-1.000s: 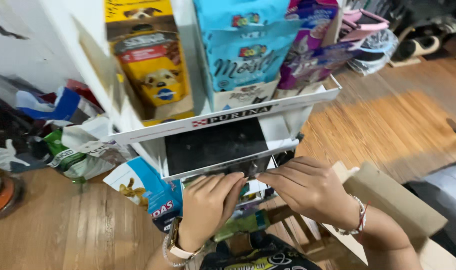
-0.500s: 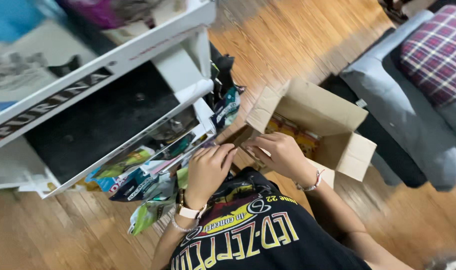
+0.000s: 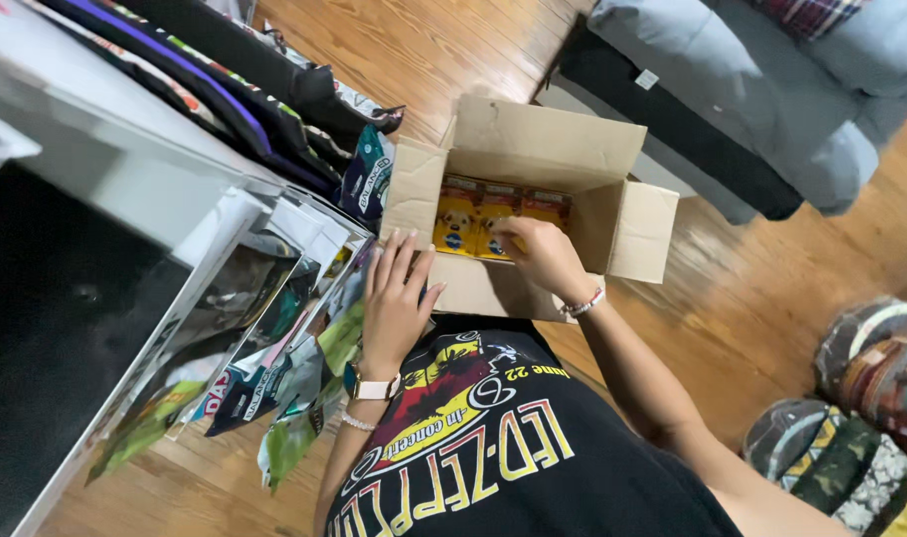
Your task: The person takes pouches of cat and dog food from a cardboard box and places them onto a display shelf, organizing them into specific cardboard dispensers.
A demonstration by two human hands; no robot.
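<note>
1. Presently: open cardboard box (image 3: 518,149) on wooden floor (image 3: 761,298), flaps spread, just in front of the wearer's dark printed shirt (image 3: 493,457).
2. Inside box: row of yellow packets (image 3: 463,224) standing upright against the far wall.
3. Right hand (image 3: 538,254) reaching into box, fingers curled onto one yellow packet; firm grasp or mere touch cannot be told. Beaded bracelet at wrist.
4. Left hand (image 3: 394,298) flat, fingers extended and slightly spread, resting against near left corner of box; nothing held. Pale watch (image 3: 372,386) on wrist.
5. White display shelf (image 3: 175,189) at left, mixed pouches (image 3: 274,348) crowded beneath.
6. Grey sofa (image 3: 761,89) beyond box, well apart.
</note>
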